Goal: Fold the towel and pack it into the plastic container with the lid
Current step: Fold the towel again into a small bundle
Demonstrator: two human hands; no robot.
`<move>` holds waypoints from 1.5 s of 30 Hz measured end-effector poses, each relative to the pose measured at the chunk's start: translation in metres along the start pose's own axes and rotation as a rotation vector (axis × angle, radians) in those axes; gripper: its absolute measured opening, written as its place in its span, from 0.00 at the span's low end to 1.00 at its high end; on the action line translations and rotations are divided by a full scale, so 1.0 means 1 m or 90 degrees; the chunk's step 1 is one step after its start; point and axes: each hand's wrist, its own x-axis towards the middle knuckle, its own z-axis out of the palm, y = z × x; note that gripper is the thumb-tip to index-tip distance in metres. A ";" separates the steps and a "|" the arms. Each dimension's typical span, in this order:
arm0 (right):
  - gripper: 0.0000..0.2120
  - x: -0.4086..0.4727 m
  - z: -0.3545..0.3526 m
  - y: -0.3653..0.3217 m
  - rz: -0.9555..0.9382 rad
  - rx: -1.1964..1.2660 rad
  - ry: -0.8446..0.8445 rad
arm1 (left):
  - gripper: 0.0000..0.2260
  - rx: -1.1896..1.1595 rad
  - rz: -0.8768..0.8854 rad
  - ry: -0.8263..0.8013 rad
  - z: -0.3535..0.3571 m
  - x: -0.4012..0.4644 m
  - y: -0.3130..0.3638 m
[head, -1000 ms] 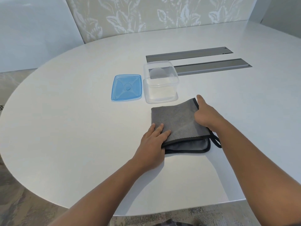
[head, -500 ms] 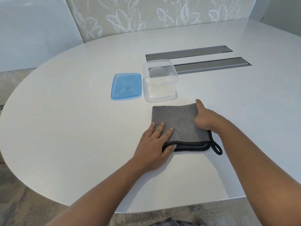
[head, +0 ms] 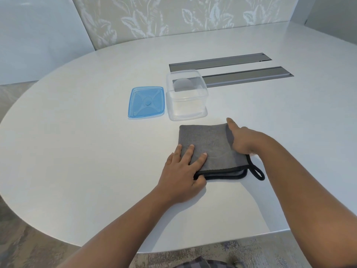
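A grey towel point(head: 210, 144) with black edging lies folded into a square on the white table, its black hanging loop point(head: 257, 174) sticking out at the near right corner. My left hand point(head: 183, 171) lies on its near left corner, fingers on top and thumb at the edge. My right hand point(head: 241, 140) rests on the towel's right edge, thumb pointing away from me. Just beyond the towel stands the clear plastic container point(head: 186, 95), open and with nothing in it. The blue lid point(head: 146, 102) lies flat to its left.
Two long grey metal strips point(head: 247, 76) are set into the table point(head: 77, 142) behind the container. The table's rounded edge runs close to me and to the left. A patterned wall panel stands at the back.
The raised top layer of the towel has been laid down flat, so the fold is now a neat square. Both hands have stayed on the towel, pressing it.
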 end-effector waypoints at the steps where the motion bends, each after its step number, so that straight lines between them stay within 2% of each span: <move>1: 0.46 -0.002 -0.001 0.001 0.001 0.010 -0.009 | 0.32 -0.005 0.001 -0.001 0.000 0.000 0.001; 5: 0.45 -0.006 -0.003 0.000 0.025 0.050 -0.047 | 0.37 -0.022 -0.005 -0.034 -0.005 0.002 0.003; 7: 0.46 -0.004 -0.002 -0.001 0.032 0.021 -0.023 | 0.39 -0.081 -0.042 -0.058 -0.013 0.006 0.004; 8: 0.46 -0.003 -0.001 -0.001 0.034 -0.011 -0.001 | 0.36 -0.106 -0.051 -0.048 -0.017 0.009 0.005; 10: 0.45 -0.002 -0.001 -0.001 0.043 -0.064 0.068 | 0.28 -0.102 -0.021 0.040 -0.023 0.015 0.009; 12: 0.39 -0.002 -0.001 -0.004 0.046 -0.066 0.165 | 0.17 -0.097 0.049 0.156 -0.024 0.022 0.011; 13: 0.34 -0.002 0.001 -0.008 0.032 -0.054 0.209 | 0.13 -0.111 0.080 0.179 -0.022 0.026 0.012; 15: 0.25 0.000 0.010 -0.024 -0.037 -0.013 0.239 | 0.14 -0.125 0.105 0.133 -0.015 0.031 0.015; 17: 0.19 0.003 0.031 -0.041 -0.093 0.018 0.200 | 0.19 -0.101 0.087 0.059 -0.006 0.033 0.018; 20: 0.27 0.007 0.062 -0.047 -0.068 0.020 0.150 | 0.22 -0.070 0.064 0.000 0.002 0.034 0.017; 26: 0.34 0.020 0.076 -0.030 -0.054 -0.015 0.217 | 0.30 -0.027 0.033 -0.108 0.003 0.035 0.015; 29: 0.37 0.023 0.076 -0.027 -0.045 -0.023 0.227 | 0.29 -0.027 0.025 -0.158 -0.005 0.036 0.015; 31: 0.37 0.024 0.077 -0.025 -0.036 -0.008 0.237 | 0.25 -0.045 0.012 -0.140 -0.014 0.039 0.016; 34: 0.37 0.025 0.080 -0.023 -0.028 -0.008 0.248 | 0.17 -0.113 -0.011 0.046 -0.029 0.045 0.018; 36: 0.36 0.026 0.083 -0.024 -0.029 -0.027 0.252 | 0.15 -0.142 0.008 0.122 -0.027 0.052 0.013; 38: 0.36 0.027 0.084 -0.026 -0.030 -0.041 0.253 | 0.21 -0.117 0.032 0.079 -0.018 0.060 0.006; 41: 0.35 0.029 0.084 -0.033 -0.031 -0.055 0.253 | 0.28 -0.096 -0.039 -0.016 -0.004 0.067 -0.007; 45: 0.35 0.036 0.082 -0.049 -0.050 -0.061 0.261 | 0.33 -0.074 -0.090 -0.021 -0.002 0.069 -0.028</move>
